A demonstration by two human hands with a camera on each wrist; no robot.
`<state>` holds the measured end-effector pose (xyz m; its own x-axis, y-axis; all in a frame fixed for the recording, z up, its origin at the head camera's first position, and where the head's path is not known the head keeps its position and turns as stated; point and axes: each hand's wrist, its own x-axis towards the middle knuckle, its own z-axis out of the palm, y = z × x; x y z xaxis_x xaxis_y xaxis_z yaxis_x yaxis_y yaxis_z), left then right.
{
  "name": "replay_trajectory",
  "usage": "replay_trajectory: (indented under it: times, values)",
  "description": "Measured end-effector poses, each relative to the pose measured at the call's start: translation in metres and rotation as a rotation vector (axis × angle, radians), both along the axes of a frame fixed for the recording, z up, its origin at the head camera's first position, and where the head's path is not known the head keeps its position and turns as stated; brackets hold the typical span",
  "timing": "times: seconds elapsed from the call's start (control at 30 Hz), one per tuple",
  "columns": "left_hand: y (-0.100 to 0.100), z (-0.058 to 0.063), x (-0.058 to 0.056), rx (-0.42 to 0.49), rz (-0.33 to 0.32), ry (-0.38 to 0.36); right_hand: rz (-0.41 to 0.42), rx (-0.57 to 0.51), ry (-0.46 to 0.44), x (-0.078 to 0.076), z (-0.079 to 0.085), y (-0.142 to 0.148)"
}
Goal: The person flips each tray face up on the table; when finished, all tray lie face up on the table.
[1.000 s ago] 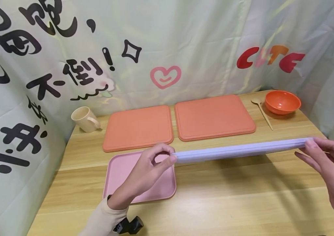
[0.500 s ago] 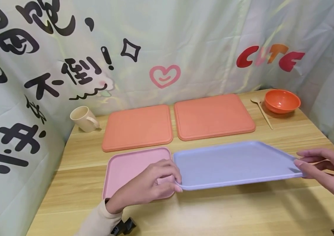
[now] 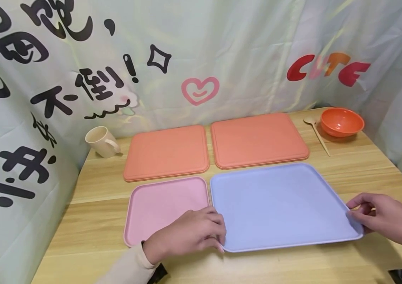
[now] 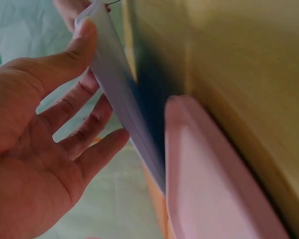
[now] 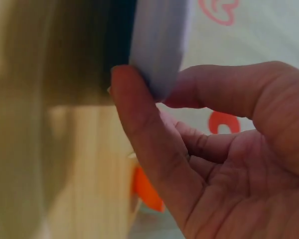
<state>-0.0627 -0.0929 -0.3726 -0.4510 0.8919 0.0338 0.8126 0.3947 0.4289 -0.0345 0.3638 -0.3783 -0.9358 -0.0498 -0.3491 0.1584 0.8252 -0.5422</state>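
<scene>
Two hands (image 3: 192, 232) (image 3: 382, 215), two trays (image 3: 279, 207) (image 3: 165, 207), two orange boards (image 3: 167, 153) (image 3: 259, 140), one mug (image 3: 101, 144), one spoon (image 3: 318, 136), one bowl (image 3: 341, 124)

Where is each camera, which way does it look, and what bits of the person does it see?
Head: worn on the head, looking forward and down at the blue tray, pink tray and table; left hand, right hand and a sleeve show.
Left wrist: on the left wrist, looking past the palm at the blue tray's edge; the left hand looks big, with a bit of the right hand beyond.
Right wrist: on the right wrist, looking at fingers pinching the blue tray; only the right hand shows.
Shared: head and left wrist both show the pink tray.
</scene>
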Motion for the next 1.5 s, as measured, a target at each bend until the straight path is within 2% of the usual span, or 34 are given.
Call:
replay_trajectory:
  times: [0.1,0.23,0.47,0.57,0.6,0.67,0.73,0.8,0.9,1.0,1.1,1.23,1.37,1.5]
  values:
    - [0.005,-0.005,0.001,-0.061,-0.016,0.092,0.015,-0.034,-0.044,-0.002,-0.008,0.001]
    - [0.011,-0.009,0.002,-0.148,-0.048,0.186,0.041,-0.062,-0.058,-0.003,-0.015,0.001]
    - [0.018,-0.018,0.005,-0.235,-0.072,0.291,0.047,-0.078,-0.111,-0.005,-0.024,0.001]
    - [0.018,-0.02,0.007,-0.234,-0.088,0.333,0.057,-0.06,-0.107,-0.005,-0.022,0.001]
    - [0.017,-0.02,0.007,-0.223,-0.088,0.327,0.06,-0.048,-0.097,-0.005,-0.021,0.001]
    - [0.015,-0.019,0.006,-0.185,-0.079,0.284,0.058,-0.029,-0.082,-0.007,-0.017,0.001]
    - [0.014,-0.016,0.003,-0.138,-0.042,0.224,0.041,-0.015,-0.074,-0.01,-0.012,0.001]
    - [0.013,-0.011,-0.002,-0.09,0.03,0.156,0.026,-0.008,-0.067,-0.015,-0.005,0.002]
    - [0.012,-0.005,-0.015,-0.019,0.158,0.1,0.017,0.017,-0.028,-0.025,0.006,0.002]
    - [0.012,-0.002,-0.032,0.068,0.302,0.046,0.043,0.058,0.054,-0.038,0.014,0.002]
    - [0.012,0.0,-0.051,0.158,0.461,-0.063,0.072,0.08,0.118,-0.054,0.021,-0.002]
    - [0.015,0.002,-0.076,0.222,0.631,-0.24,0.101,0.096,0.134,-0.078,0.03,-0.008]
    - [0.023,0.003,-0.101,0.24,0.709,-0.38,0.111,0.11,0.119,-0.103,0.036,-0.016]
    - [0.036,0.002,-0.122,0.238,0.766,-0.487,0.103,0.103,0.084,-0.128,0.039,-0.026]
